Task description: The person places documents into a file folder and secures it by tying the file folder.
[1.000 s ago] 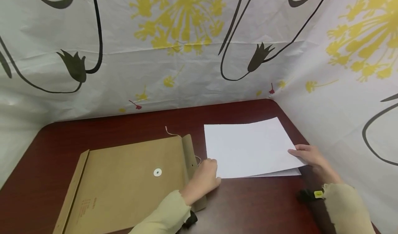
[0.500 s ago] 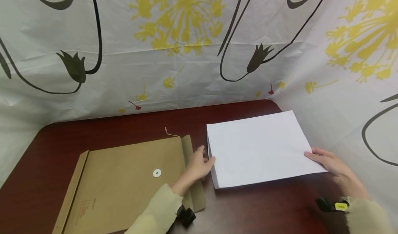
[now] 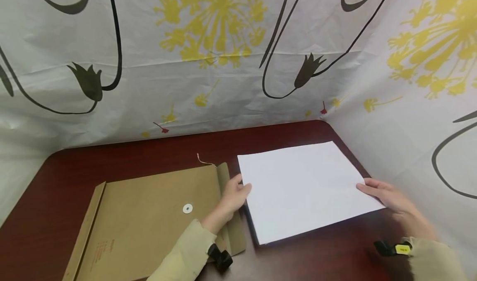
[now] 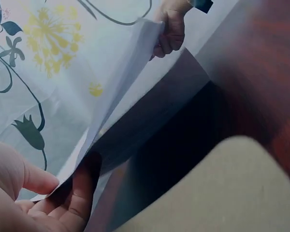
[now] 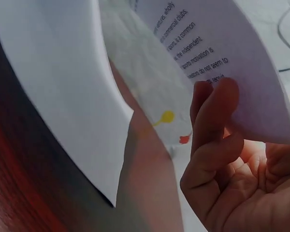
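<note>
White paper sheets (image 3: pixel 309 194) are held up over the table, blank side up in the head view. My left hand (image 3: pixel 234 196) grips their left edge, thumb on top and fingers beneath. At the opposite edge my right hand (image 3: pixel 389 198) pinches the paper. Small black print shows on the underside of the sheet (image 5: pixel 208 36) in the right hand. A lower sheet (image 5: pixel 63 96) hangs apart from it there, its corner outside the right hand's grip. Left of the paper lies a brown kraft string-tie envelope (image 3: pixel 149 219), its flap (image 3: pixel 233 233) folded out.
The envelope carries a white button (image 3: pixel 187 208) and a loose white string (image 3: pixel 203 161). Dark red table (image 3: pixel 283 134) extends around both items. A white curtain with a flower print (image 3: pixel 231 102) borders the table at the back and right.
The paper has come up off the table, moved right, then back left and nearer. My left hand left the paper's edge and now grips it again; the right hand kept its hold.
</note>
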{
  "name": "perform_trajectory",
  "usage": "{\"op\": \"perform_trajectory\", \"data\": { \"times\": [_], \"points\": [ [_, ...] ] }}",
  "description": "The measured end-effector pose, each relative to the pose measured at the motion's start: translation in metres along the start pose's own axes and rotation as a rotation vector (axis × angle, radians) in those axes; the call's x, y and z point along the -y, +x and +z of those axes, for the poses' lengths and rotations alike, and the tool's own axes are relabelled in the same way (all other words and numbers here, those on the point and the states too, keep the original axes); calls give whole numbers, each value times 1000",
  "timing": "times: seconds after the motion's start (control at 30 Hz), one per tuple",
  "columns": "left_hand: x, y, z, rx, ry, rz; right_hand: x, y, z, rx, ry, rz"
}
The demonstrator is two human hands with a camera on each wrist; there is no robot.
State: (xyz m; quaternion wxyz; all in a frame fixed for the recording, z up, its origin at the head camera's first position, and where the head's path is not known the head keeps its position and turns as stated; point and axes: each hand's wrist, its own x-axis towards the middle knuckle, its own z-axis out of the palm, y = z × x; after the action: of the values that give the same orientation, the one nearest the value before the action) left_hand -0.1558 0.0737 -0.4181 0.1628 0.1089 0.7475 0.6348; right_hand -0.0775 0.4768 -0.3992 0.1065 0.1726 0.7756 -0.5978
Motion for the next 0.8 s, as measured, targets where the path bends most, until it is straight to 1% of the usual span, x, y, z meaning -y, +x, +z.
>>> {"op": "perform_trajectory", "data": {
  "times": [0.03, 0.1, 0.13, 0.17, 0.27, 0.37, 0.4, 0.47, 0.5, 0.57, 0.67, 0.7, 0.8],
  "points": [
    [1, 0, -2, -10, -4, 5, -1, 2, 3, 3, -8, -10],
    [2, 0, -7, -22, -10, 16, 0, 4, 8, 6, -62, -47],
    [2, -1, -10, -26, -11, 22, -1, 6, 12, 14, -42, -68],
    [2, -1, -14, -29, -17, 32, 0, 6, 15, 15, -72, -62],
    [1, -3, -25, -43, -47, 51, 1, 10, 26, 13, -155, -104],
    [-4, -8, -36, -51, -66, 63, 4, 13, 37, 18, -198, -140],
    [-6, -11, -40, -49, -71, 65, 4, 16, 42, 27, -198, -174],
    [-11, -16, -46, -39, -70, 78, 8, 18, 50, 44, -221, -173],
    [-14, -18, -50, -36, -66, 83, 10, 19, 54, 60, -215, -169],
    [-19, -22, -56, -25, -64, 100, 15, 20, 63, 93, -203, -155],
    [-25, -28, -66, -17, -71, 125, 22, 20, 74, 175, -109, -50],
    [-26, -29, -68, -13, -71, 133, 24, 20, 78, 190, -70, -12],
    [-30, -34, -76, -5, -73, 135, 28, 19, 87, 228, -4, 94]
  ]
}}
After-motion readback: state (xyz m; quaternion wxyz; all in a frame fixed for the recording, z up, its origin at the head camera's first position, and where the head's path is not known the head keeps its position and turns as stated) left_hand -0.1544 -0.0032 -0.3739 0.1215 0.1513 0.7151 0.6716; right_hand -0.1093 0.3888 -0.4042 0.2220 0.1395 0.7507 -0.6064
